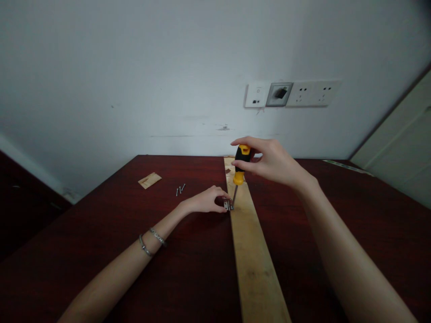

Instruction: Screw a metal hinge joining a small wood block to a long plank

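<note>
My right hand (266,159) grips the black and yellow handle of a screwdriver (239,177), its fingers and thumb around the upper part. The shaft slants down to a small metal hinge (227,205) at the left edge of a long wooden board (254,255). Thumb and fingers of my left hand (210,199) pinch that hinge against the board's edge. Whether a screw sits under the screwdriver tip is too small to tell. Several loose screws (180,189) lie on the table to the left of the board.
The dark red table (188,269) meets a white wall (151,89) at the back. A thin wood piece (150,180) lies at the back left. Wall sockets (310,93) are above the right side, and a flat strip (348,167) rests at the back right.
</note>
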Motion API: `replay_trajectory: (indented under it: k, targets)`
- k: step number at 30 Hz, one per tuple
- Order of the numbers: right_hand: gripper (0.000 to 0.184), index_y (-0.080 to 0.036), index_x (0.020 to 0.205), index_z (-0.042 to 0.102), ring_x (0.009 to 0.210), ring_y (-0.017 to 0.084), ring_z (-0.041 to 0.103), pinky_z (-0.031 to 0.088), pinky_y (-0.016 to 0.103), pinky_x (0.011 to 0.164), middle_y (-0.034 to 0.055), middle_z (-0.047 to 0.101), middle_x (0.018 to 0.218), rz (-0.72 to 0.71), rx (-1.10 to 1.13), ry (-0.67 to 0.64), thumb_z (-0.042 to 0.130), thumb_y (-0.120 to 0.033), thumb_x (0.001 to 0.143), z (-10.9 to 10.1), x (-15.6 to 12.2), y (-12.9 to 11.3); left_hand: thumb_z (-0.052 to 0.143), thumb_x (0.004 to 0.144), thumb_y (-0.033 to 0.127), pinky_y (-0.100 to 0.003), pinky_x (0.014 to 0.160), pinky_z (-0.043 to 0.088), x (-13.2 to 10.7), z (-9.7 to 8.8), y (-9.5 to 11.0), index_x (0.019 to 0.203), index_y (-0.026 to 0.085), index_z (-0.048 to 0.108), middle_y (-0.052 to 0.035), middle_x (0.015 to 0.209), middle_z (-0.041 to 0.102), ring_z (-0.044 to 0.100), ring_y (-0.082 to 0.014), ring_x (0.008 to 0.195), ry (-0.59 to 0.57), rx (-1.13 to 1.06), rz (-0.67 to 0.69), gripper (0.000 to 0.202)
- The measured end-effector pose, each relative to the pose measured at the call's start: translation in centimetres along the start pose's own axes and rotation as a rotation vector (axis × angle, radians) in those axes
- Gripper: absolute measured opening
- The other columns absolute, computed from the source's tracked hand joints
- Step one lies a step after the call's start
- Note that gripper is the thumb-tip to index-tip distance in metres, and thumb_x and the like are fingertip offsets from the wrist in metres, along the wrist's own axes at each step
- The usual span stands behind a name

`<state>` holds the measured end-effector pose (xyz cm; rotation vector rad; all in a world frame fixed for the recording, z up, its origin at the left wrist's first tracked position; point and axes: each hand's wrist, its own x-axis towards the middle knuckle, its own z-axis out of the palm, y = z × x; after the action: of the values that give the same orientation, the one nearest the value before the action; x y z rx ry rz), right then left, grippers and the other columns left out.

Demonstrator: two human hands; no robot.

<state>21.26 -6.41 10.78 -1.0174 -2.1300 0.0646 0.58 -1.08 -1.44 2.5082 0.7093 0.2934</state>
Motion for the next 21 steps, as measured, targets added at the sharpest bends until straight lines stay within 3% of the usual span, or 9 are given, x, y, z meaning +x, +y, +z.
replay_trajectory:
  k: [21]
  targets:
    - [0.038,-0.020,0.111,0.060,0.080,0.020,0.063,0.049,0.033,0.070,0.0069,0.069,0.092,-0.004,-0.091,0.053,0.063,-0.041,0.079,0.46,0.23,0.44,0.068,0.075,0.027,-0.031,0.085,0.038,0.02,-0.07,0.06,0.104,0.019,0.065,-0.0034,0.096,0.063,0.053,-0.0184,0.092,-0.005,0.004,0.003,0.030]
